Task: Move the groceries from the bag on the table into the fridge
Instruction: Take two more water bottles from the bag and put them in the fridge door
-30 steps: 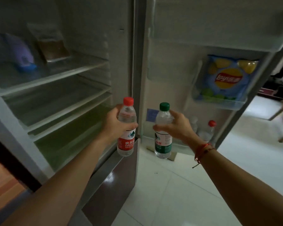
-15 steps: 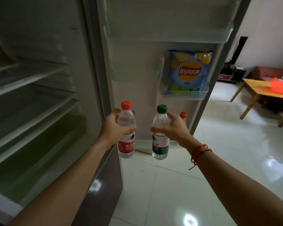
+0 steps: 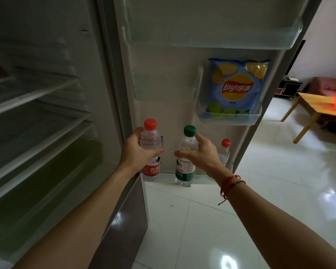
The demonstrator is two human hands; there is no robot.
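The left hand (image 3: 136,152) is gripping a red-capped bottle (image 3: 150,141) labelled 农夫 NONGFU, the right hand (image 3: 201,155) a green-capped bottle (image 3: 182,171), both upright low at the open fridge door (image 3: 163,74). A blue Lay's bag (image 3: 235,88) is sitting in a door bin (image 3: 229,121).

Home, prob. open living/kitchen area: household fridge (image 3: 37,113) w/ door open, Lay's chip bag (image 3: 237,88) in a door bin (image 3: 229,121), 1 water bottle (image 3: 225,152) in the bottom door rack. Glossy white tile floor (image 3: 279,191); beyond it a wooden table (image 3: 314,105), reddish sofa (image 3: 328,86) & low dark cabinet (image 3: 288,87).
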